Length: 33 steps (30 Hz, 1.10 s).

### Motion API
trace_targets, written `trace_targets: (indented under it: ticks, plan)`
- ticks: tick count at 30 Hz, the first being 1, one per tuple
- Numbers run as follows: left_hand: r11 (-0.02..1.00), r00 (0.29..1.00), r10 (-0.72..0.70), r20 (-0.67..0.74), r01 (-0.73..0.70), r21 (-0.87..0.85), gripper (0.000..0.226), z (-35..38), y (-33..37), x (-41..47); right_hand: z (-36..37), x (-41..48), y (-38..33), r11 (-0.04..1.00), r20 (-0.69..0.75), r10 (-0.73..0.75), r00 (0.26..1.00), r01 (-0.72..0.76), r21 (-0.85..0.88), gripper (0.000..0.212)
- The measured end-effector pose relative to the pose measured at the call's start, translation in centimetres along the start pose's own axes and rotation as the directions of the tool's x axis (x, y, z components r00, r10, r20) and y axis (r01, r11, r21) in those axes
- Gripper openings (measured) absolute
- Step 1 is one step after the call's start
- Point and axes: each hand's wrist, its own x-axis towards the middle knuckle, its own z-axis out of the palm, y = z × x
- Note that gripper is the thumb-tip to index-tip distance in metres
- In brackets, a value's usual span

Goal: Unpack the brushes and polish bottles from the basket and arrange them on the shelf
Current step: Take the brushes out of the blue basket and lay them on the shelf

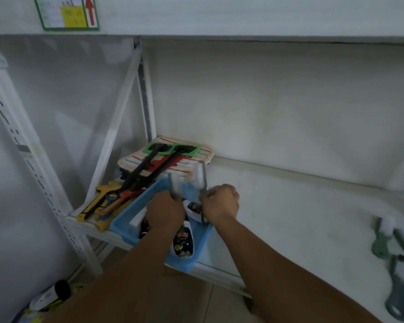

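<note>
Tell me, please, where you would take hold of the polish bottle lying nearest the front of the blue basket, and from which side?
Grip the polish bottle around its middle, from above. It lies on its side in the blue basket, long axis running front to back, so its upper side is exposed while the basket walls block any sideways approach. Both hands are busy: left hand and right hand each hold a grey brush.

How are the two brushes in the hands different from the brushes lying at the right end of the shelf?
The brushes in the left hand and right hand are gripped and stand upright over the blue basket; the brushes on the shelf lie flat and untouched. The held ones are blurred; the lying ones show green-grey handles and white heads more clearly. All look like the same kind.
</note>
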Motion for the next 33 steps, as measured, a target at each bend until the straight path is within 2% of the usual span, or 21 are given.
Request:
trace_targets:
  ticks: [2, 4, 5, 7, 9, 11, 13, 16, 17, 19, 21, 23, 26, 28, 30, 33]
  plan:
    - [0.978, 0.997, 0.015, -0.076, -0.030, -0.207, 0.032, -0.8, 1.8, -0.7, -2.3, 0.0, -0.2, 0.953, -0.102, 0.024, 0.994, 0.008, 0.304, 0.019]
    - [0.946, 0.988, 0.058, -0.146, -0.101, -0.308, 0.035, -1.0, 4.1, -1.9, -5.5, -0.3, 0.1, 0.848, -0.084, 0.108, 0.991, -0.048, 0.528, 0.019]
    - [0.933, 0.987, 0.084, -0.135, -0.126, -0.338, 0.037, -0.7, 5.4, -2.6, -7.1, -0.5, 0.9, 0.794, -0.065, 0.140, 0.988, -0.072, 0.603, 0.017]
    - [0.898, 0.993, 0.110, -0.032, -0.113, -0.424, 0.043, 1.2, 8.2, -4.4, -10.6, -1.2, 3.1, 0.742, -0.038, 0.180, 0.983, -0.110, 0.661, 0.016]
    - [0.844, 0.988, 0.064, 0.141, 0.022, -0.535, 0.040, 3.8, 10.9, -7.1, -14.3, -2.0, 6.4, 0.734, -0.009, 0.233, 0.972, -0.170, 0.657, 0.019]
    - [0.802, 0.936, 0.024, 0.352, 0.192, -0.565, 0.030, 6.3, 13.8, -11.0, -18.3, -2.8, 10.2, 0.713, 0.007, 0.311, 0.950, -0.239, 0.659, 0.021]
    - [0.810, 0.870, 0.017, 0.493, 0.277, -0.517, 0.030, 9.1, 16.3, -15.1, -22.3, -3.4, 14.1, 0.673, 0.023, 0.408, 0.913, -0.317, 0.668, 0.020]
    - [0.839, 0.771, 0.035, 0.636, 0.323, -0.437, 0.026, 14.3, 18.7, -19.8, -28.9, -3.8, 20.5, 0.636, -0.038, 0.550, 0.834, -0.390, 0.666, 0.013]
    - [0.859, 0.750, 0.029, 0.661, 0.319, -0.401, 0.024, 15.9, 19.1, -20.7, -30.9, -3.9, 22.5, 0.656, -0.078, 0.571, 0.817, -0.397, 0.642, 0.013]
    - [0.921, 0.757, 0.042, 0.652, 0.223, -0.319, 0.021, 22.6, 21.6, -23.4, -36.8, -2.8, 30.3, 0.726, -0.197, 0.604, 0.772, -0.431, 0.537, 0.007]
    - [0.968, 0.821, 0.033, 0.570, 0.116, -0.224, 0.021, 25.0, 21.7, -22.3, -38.9, -1.1, 33.9, 0.735, -0.233, 0.634, 0.737, -0.480, 0.479, 0.011]
    - [0.994, 0.886, 0.046, 0.462, 0.005, -0.110, 0.022, 26.8, 21.8, -21.6, -40.4, 0.6, 36.2, 0.750, -0.231, 0.629, 0.742, -0.501, 0.433, 0.006]
    - [0.985, 0.906, 0.121, 0.406, -0.060, -0.161, 0.019, 26.9, 21.8, -21.8, -41.4, 2.1, 36.4, 0.800, -0.230, 0.596, 0.769, -0.545, 0.251, 0.013]
    - [0.977, 0.888, 0.156, 0.433, -0.076, -0.198, 0.020, 27.3, 22.5, -22.9, -41.7, 2.8, 36.3, 0.814, -0.225, 0.581, 0.782, -0.553, 0.179, 0.015]
    - [0.968, 0.840, 0.220, 0.496, -0.126, -0.217, 0.027, 27.5, 23.0, -23.4, -41.4, 3.4, 35.9, 0.836, -0.244, 0.547, 0.801, -0.539, 0.102, 0.016]
    - [0.954, 0.799, 0.281, 0.531, -0.174, -0.243, 0.032, 27.4, 23.1, -23.5, -41.1, 3.3, 35.0, 0.880, -0.298, 0.446, 0.844, -0.474, -0.025, 0.016]
